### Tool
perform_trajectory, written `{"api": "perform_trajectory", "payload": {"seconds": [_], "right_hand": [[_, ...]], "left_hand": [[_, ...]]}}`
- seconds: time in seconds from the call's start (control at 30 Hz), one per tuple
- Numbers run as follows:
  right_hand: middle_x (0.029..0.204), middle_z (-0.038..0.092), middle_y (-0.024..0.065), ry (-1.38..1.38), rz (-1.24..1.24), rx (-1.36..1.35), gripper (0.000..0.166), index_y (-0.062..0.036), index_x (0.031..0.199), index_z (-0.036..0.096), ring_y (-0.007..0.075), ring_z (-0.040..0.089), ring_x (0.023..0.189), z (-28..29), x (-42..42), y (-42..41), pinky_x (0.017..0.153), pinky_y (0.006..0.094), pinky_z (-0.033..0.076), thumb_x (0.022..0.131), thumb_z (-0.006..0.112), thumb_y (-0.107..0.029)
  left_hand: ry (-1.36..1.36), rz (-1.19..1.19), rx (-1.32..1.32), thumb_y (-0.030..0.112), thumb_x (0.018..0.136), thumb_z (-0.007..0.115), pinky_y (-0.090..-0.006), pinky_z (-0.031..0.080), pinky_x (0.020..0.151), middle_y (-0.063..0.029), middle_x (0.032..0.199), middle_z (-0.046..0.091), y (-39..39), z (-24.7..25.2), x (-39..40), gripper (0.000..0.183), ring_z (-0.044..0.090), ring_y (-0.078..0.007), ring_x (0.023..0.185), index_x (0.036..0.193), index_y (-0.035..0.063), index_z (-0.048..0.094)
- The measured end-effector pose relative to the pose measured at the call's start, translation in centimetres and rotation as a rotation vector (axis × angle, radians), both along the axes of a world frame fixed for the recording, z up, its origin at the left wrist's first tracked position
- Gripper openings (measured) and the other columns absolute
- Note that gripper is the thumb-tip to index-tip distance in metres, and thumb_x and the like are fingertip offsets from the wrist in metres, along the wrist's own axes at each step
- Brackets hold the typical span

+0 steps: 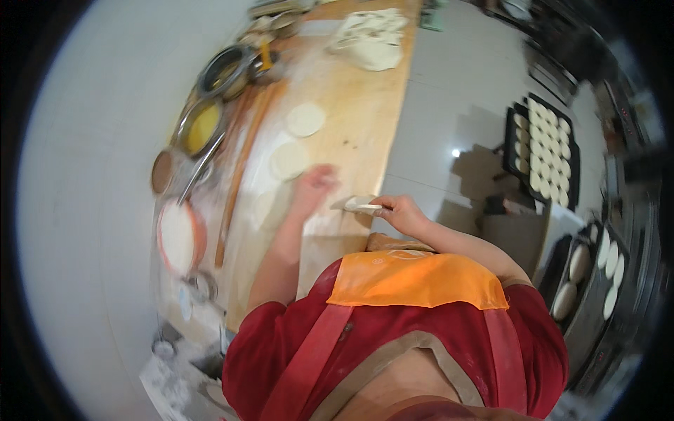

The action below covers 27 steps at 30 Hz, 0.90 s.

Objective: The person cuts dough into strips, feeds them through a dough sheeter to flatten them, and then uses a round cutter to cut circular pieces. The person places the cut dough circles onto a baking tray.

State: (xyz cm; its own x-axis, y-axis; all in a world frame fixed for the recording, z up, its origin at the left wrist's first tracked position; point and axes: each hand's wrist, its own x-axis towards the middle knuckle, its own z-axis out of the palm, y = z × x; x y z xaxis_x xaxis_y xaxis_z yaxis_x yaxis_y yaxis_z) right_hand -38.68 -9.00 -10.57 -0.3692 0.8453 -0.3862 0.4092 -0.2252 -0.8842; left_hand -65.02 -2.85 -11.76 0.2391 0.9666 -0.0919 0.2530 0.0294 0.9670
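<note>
My right hand (404, 214) grips the edge of a thin, pale piece of dough (361, 204) at the right border of the wooden worktable (363, 126). The piece is seen nearly edge-on. My left hand (317, 181) hovers over or touches the floured board left of it; motion blur hides its fingers. Just beyond that hand lies a flat dough round (289, 159), with a second dough round (306, 119) farther up the table. A faint pale shape beside my left forearm may be another round.
A long wooden rolling pin (239, 184) lies on the left. Beyond it stand a bowl of yellow liquid (202, 129), a dark metal bowl (224, 73) and a white-filled tub (179, 237). Folded dough (374, 39) rests at the far end. Trays of dough pieces (547, 152) stand at right.
</note>
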Motion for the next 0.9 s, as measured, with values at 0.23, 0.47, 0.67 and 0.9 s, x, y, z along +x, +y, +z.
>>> {"api": "perform_trajectory", "payload": {"seconds": [0.23, 0.47, 0.67, 0.9], "right_hand": [[0.088, 0.069, 0.0115, -0.112, -0.517, 0.051, 0.026, -0.0023, 0.103, 0.068, 0.0174, 0.063, 0.08, 4.3, 17.1, -7.7, 0.074, 0.0304, 0.05, 0.079, 0.06, -0.009], [0.105, 0.066, 0.0106, 0.453, -1.582, 0.603, 0.039, 0.0025, 0.117, 0.06, 0.0188, 0.065, 0.09, 13.9, 40.3, -25.7, 0.08, 0.0301, 0.053, 0.079, 0.06, -0.002], [0.1, 0.068, 0.0138, 0.072, -2.138, 0.439, 0.035, 0.0008, 0.115, 0.063, 0.0255, 0.067, 0.091, 9.5, 54.7, -40.8, 0.077, 0.0371, 0.054, 0.081, 0.056, -0.003], [0.116, 0.065, 0.0158, -0.337, -1.41, 0.457, 0.053, 0.0012, 0.122, 0.059, 0.0265, 0.062, 0.104, 15.2, 49.2, -38.8, 0.093, 0.0346, 0.046, 0.079, 0.069, -0.029]], "left_hand": [[1.454, 0.31, 0.174, 0.048, 0.09, 0.054, -0.0468, 0.041, 0.098, -0.0216, 0.121, 0.056, 10.3, -18.9, -19.0, 0.06, 0.052, -0.0384, 0.113, 0.124, -0.0011, 0.052], [0.637, 0.724, -0.13, 0.033, 0.088, 0.057, -0.0448, 0.054, 0.077, -0.0216, 0.1, 0.065, 11.5, -9.4, -10.0, 0.044, 0.063, -0.0331, 0.089, 0.102, -0.0085, 0.064], [-0.392, 0.184, -0.258, 0.023, 0.095, 0.051, -0.0463, 0.046, 0.098, -0.021, 0.12, 0.058, 8.0, -0.4, 14.5, 0.042, 0.057, -0.0328, 0.111, 0.122, -0.0092, 0.051], [-0.59, -0.729, -0.363, 0.015, 0.095, 0.052, -0.0419, 0.047, 0.096, -0.0176, 0.127, 0.054, -12.2, 13.4, 51.1, 0.04, 0.057, -0.0264, 0.111, 0.13, -0.0008, 0.043]]}}
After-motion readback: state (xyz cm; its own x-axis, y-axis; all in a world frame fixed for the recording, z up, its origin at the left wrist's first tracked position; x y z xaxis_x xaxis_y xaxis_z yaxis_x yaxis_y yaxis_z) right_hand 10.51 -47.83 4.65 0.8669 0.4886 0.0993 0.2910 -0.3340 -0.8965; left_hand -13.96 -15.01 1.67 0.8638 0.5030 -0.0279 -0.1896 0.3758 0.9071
